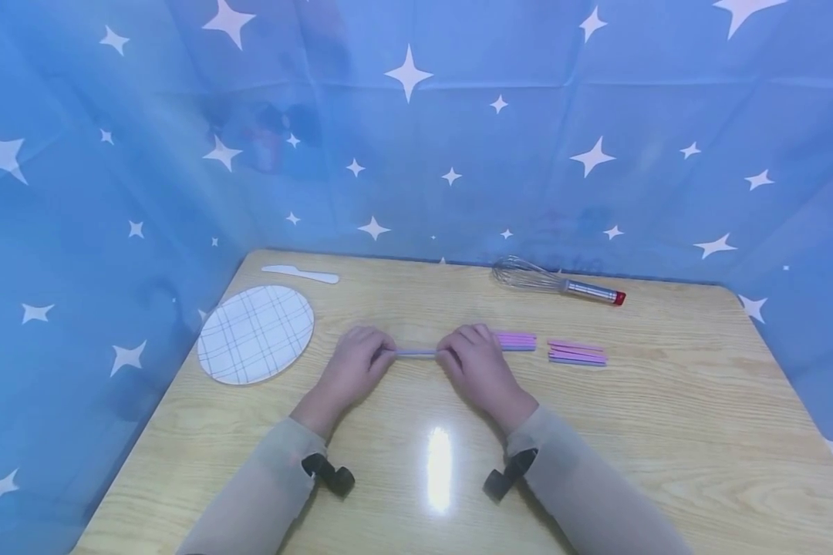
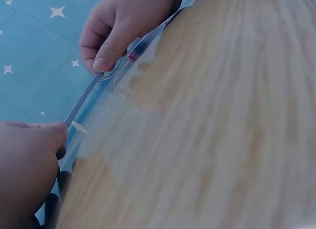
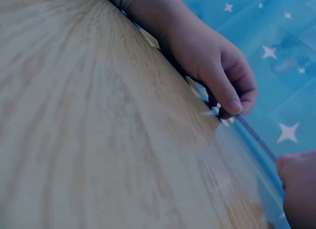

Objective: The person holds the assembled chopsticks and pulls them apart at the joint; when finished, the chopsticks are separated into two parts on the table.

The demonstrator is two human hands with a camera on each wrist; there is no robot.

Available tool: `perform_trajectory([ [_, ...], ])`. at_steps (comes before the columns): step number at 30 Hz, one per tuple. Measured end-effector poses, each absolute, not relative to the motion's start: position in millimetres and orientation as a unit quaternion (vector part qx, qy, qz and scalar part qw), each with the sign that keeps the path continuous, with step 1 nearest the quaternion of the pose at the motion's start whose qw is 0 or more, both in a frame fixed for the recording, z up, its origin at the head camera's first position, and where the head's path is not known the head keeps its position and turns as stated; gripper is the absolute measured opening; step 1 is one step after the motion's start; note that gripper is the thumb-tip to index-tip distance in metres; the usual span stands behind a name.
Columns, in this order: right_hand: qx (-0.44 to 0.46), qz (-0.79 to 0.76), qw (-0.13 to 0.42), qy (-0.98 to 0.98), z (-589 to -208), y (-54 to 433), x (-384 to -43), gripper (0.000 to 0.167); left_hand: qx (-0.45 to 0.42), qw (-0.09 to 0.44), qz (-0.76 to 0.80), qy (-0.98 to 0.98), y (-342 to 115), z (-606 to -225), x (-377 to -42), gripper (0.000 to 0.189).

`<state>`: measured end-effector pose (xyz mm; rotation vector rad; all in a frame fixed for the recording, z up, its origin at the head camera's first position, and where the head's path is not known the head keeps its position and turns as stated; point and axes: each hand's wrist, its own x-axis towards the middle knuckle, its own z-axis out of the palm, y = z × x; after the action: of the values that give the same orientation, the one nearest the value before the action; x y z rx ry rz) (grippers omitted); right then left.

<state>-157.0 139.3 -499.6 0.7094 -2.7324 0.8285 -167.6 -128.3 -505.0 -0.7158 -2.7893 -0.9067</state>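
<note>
Between both hands, a thin bluish-purple straw is held level over the table, with a short notched section near its middle in the left wrist view. My left hand pinches one end between thumb and fingers. At the other end, my right hand grips it the same way, thumb on top in the right wrist view. Just beyond the right hand lies a row of pink and purple straws, partly covered by that hand. A second small group of pink and purple straws sits further right.
A round white plaid board lies at the table's left side, with a white knife behind it. Toward the back right is a wire whisk with a red-tipped handle. A blue star-patterned curtain hangs behind the wooden table.
</note>
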Motion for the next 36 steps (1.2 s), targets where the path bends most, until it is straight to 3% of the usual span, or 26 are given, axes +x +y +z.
perform_trajectory([
  [9,0.244,0.297,0.108,-0.917,-496,142,-153,0.007,-0.226,0.08,-0.293,-0.925,-122,-501,-165,0.005],
  [17,0.268,0.289,0.148,-0.907,-499,152,-146,0.01,-0.236,0.11,-0.282,-0.923,-114,-499,-160,0.004],
  [36,0.235,0.27,0.191,-0.914,-500,201,-128,0.014,-0.289,0.141,-0.259,-0.911,-60,-498,-159,0.012],
])
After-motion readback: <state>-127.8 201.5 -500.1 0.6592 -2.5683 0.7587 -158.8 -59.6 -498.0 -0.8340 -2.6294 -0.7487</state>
